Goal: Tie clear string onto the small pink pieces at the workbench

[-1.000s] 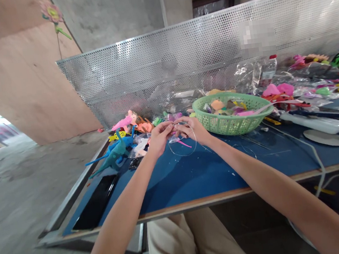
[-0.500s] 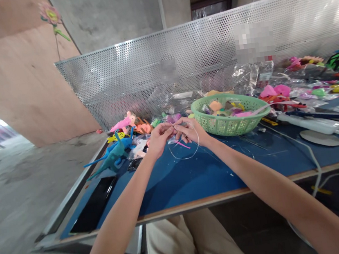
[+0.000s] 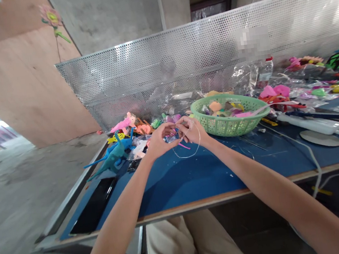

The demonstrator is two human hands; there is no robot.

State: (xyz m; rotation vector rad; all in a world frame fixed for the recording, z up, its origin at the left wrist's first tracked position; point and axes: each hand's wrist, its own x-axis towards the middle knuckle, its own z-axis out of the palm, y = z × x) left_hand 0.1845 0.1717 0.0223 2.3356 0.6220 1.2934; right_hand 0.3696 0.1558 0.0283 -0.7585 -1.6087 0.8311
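Teal toy: a long-necked figure (image 3: 113, 160) stands on the blue tabletop (image 3: 189, 186), to the left of your hands.
Left hand: your left hand (image 3: 160, 142) is half curled, thumb and fingers parted in a C; you cannot tell whether it grips anything.
Thread: a thin, pale thread (image 3: 188, 157) hangs between your hands above the tabletop in one loose, rounded loop.
Right hand: your right hand (image 3: 192, 131) has its fingers bunched in a pinch on the thread.
Green basket: the perforated basket (image 3: 234, 125) sits just beyond your right hand.
Bottle: any print on the red-capped bottle (image 3: 265, 73) is too small to read.
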